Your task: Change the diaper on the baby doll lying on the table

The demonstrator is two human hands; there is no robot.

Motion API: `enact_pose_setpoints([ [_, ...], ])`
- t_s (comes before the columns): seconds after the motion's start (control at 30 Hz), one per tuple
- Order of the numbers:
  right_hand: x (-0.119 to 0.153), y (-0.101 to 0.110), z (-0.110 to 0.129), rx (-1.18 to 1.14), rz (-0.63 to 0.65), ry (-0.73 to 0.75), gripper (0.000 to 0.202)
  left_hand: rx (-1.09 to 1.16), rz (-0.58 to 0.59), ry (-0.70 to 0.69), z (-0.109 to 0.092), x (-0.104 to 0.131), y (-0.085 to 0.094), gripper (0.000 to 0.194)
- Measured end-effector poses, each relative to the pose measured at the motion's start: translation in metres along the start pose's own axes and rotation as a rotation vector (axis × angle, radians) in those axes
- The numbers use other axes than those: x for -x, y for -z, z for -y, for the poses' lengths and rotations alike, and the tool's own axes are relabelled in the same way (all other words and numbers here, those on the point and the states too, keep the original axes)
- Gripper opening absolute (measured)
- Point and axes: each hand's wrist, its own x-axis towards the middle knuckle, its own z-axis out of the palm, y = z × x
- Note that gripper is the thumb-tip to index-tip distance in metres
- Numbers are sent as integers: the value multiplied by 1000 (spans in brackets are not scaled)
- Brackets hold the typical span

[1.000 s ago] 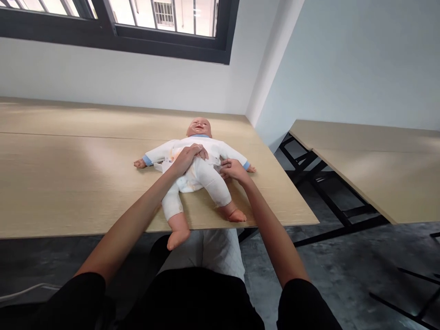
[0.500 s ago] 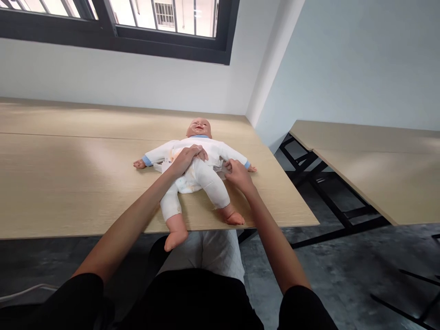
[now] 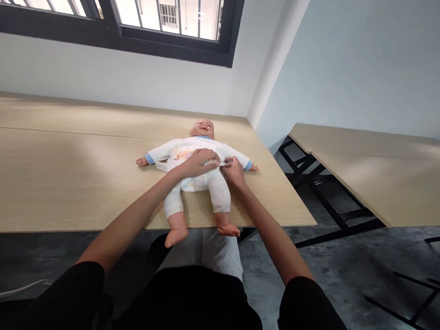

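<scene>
A baby doll (image 3: 202,142) in a white top with blue cuffs lies on its back, its feet over the table's front edge. Round its hips is a white diaper (image 3: 194,184); one side tab sticks out at the left. My left hand (image 3: 203,161) rests across the doll's belly on the diaper's front, fingers pointing right. At the doll's right-hand side in view, my right hand (image 3: 233,168) pinches the white diaper's side tab, close to my left fingertips.
The wooden table (image 3: 85,183) reaches the wall under a dark-framed window (image 3: 178,43). To the right, past a gap, stands a second table (image 3: 385,174) with black metal legs (image 3: 330,201).
My left hand has slid right over the diaper's front. My right hand has moved slightly up, drawing the tab toward the belly. The doll's right-side leg has swung inward and straightened.
</scene>
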Motion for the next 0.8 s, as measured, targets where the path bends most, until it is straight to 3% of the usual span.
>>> enact_pose_setpoints([
  [0.27, 3, 19, -12, -189, 142, -116, 44, -220, 96, 141, -1, -3, -6, 39],
  [0.37, 4, 25, -10, -203, 136, -165, 43, -279, 97, 208, -3, -1, -7, 41],
  [0.47, 6, 29, -8, -244, 20, -120, 39, -302, 99, 281, -7, 0, -6, 47],
  [0.67, 24, 33, 3, -296, -193, 141, 34, -317, 128, 323, -13, -4, -5, 57],
  [0.8, 33, 40, 11, -276, -329, 165, 30, -309, 60, 294, -17, 2, -1, 60],
])
